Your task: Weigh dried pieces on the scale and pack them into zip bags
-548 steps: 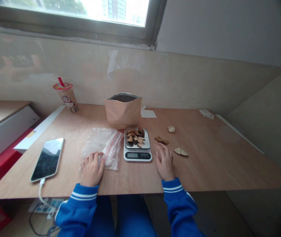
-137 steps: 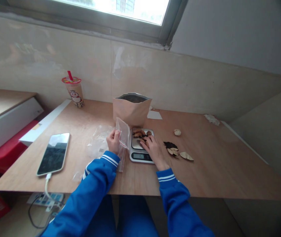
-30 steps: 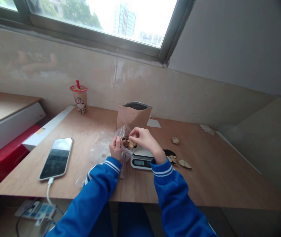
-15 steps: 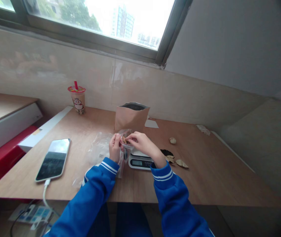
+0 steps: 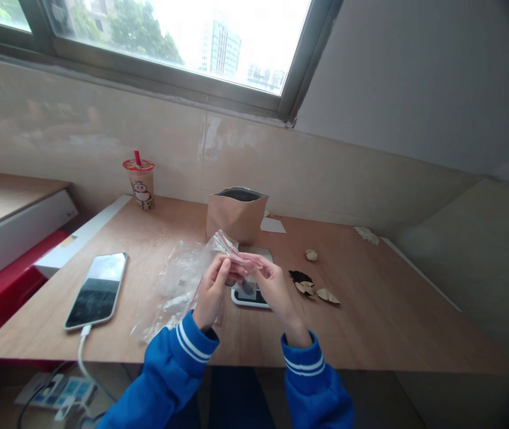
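1. The left hand and the right hand are both pinching the red-striped top edge of a small clear plastic zip bag, holding it up above the front of the small white digital kitchen scale on the wooden bench.
2. Both hands are closed on the bag's mouth, close together, fingertips nearly touching along the strip.
3. The bag looks thin and slippery; if the fingers are pressing unevenly, the strip may be closing only partway, and the dried brown pieces inside could spill onto the scale or the bench.
4. The heap of spare clear plastic bags is lying right under the left wrist, so a sleeve could be dragging it toward the bench edge.
5. The loose dried brown slices are lying just right of the scale, near the right forearm.
6. Compared with half a second ago, the right hand is no longer reaching into the bag; both hands are now gripping its top edge, lower and nearer the body.
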`<act>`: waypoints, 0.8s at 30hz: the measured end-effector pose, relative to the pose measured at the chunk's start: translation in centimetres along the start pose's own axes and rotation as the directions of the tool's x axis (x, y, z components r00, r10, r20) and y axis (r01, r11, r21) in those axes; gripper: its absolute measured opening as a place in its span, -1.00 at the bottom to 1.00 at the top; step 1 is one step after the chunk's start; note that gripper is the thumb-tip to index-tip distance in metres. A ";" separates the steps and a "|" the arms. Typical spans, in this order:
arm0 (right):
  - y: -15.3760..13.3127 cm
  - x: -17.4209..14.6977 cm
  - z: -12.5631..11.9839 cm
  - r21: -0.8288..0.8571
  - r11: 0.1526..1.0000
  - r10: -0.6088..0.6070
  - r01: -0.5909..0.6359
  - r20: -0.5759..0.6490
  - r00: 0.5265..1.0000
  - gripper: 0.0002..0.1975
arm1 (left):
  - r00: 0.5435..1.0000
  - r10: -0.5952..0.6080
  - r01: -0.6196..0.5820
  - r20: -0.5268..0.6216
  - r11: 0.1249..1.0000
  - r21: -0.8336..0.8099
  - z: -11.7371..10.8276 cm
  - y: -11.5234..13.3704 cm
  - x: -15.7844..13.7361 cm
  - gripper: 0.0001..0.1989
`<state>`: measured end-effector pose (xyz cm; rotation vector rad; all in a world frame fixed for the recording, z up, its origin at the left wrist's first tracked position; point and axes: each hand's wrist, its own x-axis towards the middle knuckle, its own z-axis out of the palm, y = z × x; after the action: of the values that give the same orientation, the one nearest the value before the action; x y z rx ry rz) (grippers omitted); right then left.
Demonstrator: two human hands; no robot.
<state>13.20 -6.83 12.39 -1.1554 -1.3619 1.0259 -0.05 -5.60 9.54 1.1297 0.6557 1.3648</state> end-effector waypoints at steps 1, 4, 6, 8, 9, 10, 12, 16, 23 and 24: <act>0.1 0.0 -0.1 0.025 1.000 0.002 -0.001 -0.034 0.999 -0.56 | 1.000 0.029 -0.029 -0.005 0.995 0.095 -0.5 -0.1 -0.3 -0.67; 0.8 -0.1 -0.6 0.140 0.990 0.051 -0.027 -0.172 0.984 -0.63 | 0.965 0.169 -0.093 -0.200 0.936 0.340 -2.4 -0.8 -0.7 -0.69; 1.3 -0.3 -0.8 0.246 0.969 0.074 -0.014 -0.237 0.969 -0.65 | 0.918 0.144 -0.009 -0.369 0.939 0.344 -3.3 -1.4 -0.8 -0.58; 1.7 -0.4 -0.6 0.343 0.939 0.080 0.015 -0.264 0.961 -0.65 | 0.931 -0.084 0.135 -0.354 0.983 0.122 -3.4 -1.8 -1.1 -0.43; 1.9 -0.5 -0.5 0.379 0.925 0.083 0.028 -0.274 0.958 -0.64 | 0.944 -0.227 0.225 -0.240 0.974 -0.034 -3.2 -1.9 -1.4 -0.41; 2.0 -0.7 -0.3 0.401 0.915 0.087 0.034 -0.280 0.956 -0.64 | 0.940 -0.333 0.316 -0.078 0.933 -0.174 -2.8 -1.9 -1.7 -0.39; 2.2 -1.0 -0.2 0.393 0.919 0.085 0.032 -0.277 0.957 -0.65 | 0.901 -0.393 0.434 0.183 0.835 -0.339 -1.8 -1.8 -2.3 -0.37; 2.3 -1.8 -1.5 0.218 0.976 0.007 0.032 -0.178 0.984 -0.62 | 0.937 -0.330 0.348 0.114 0.856 -0.381 -0.6 -1.9 -2.8 -0.53; 1.5 -2.5 -2.7 -0.155 0.986 -0.094 0.058 -0.236 0.967 -0.64 | 0.987 -0.154 0.147 -0.052 0.982 -0.115 -1.8 -3.7 -2.2 -0.62; 1.5 -2.4 -2.3 -0.173 0.983 -0.115 0.066 -0.294 0.949 -0.63 | 0.990 -0.118 0.111 -0.078 0.990 -0.087 -1.9 -3.9 -2.2 -0.58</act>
<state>15.70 -8.99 10.71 -1.2984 -1.2544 0.6486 -0.46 -6.65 4.86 0.9595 0.7075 1.3337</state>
